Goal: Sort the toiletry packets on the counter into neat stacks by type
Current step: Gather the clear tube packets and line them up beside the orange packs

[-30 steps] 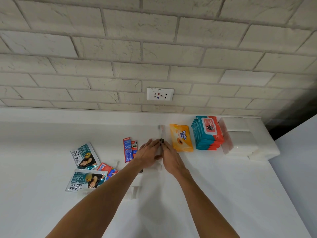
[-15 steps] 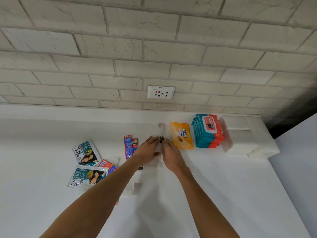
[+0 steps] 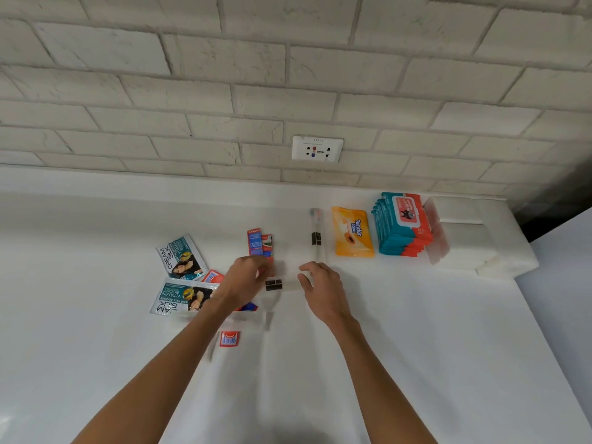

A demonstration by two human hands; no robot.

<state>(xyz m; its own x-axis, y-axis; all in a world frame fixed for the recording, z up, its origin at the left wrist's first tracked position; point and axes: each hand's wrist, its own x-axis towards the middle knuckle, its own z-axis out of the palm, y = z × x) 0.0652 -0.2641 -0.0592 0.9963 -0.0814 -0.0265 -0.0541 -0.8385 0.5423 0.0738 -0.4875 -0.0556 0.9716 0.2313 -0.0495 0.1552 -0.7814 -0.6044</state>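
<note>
A clear toothbrush packet (image 3: pixel 274 285) with a dark label lies crosswise between my hands. My left hand (image 3: pixel 245 278) grips its left end with curled fingers, and my right hand (image 3: pixel 320 288) pinches its right end. A second clear toothbrush packet (image 3: pixel 316 237) lies lengthwise just beyond them, apart from both hands. To its left are red toothpaste sachets (image 3: pixel 260 242). Two Cream Silk sachets (image 3: pixel 180 255) (image 3: pixel 179 299) lie at the left. An orange wipes pack (image 3: pixel 352 232) and a teal wipes stack (image 3: pixel 404 226) sit at the right.
White tissue packs (image 3: pixel 464 241) are stacked at the far right, by the counter's end. A small red packet (image 3: pixel 229 339) and more clear packets (image 3: pixel 268 319) lie near my left forearm. A wall socket (image 3: pixel 317 149) is on the brick wall behind.
Both hands have let go of the far toothbrush packet, drawn back toward me and spread apart. They now hold another clear packet between them.
</note>
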